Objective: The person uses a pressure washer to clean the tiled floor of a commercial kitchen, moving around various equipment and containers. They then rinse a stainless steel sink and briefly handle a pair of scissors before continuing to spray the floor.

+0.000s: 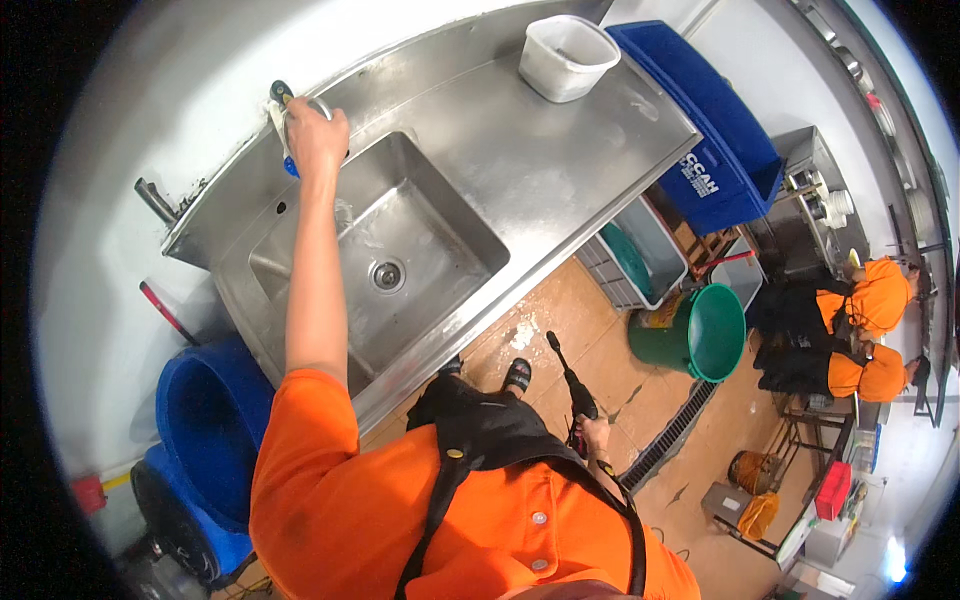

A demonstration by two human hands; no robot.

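Note:
My left hand reaches over the back ledge of a stainless steel sink, its fingers curled around a metal-rimmed object that it mostly covers. Against that hand are a black-ended piece and a white item with a blue part; what they belong to is hidden. Low at my other side, my right hand grips a black spray gun with a long nozzle pointing toward the sink counter. The sink basin shows its drain and wet streaks.
On the counter stands a white plastic tub. Blue bins, a grey crate and a green bucket sit to the right. Blue barrels stand left. A floor drain grate crosses wet tiles. Two people in orange shirts work farther off.

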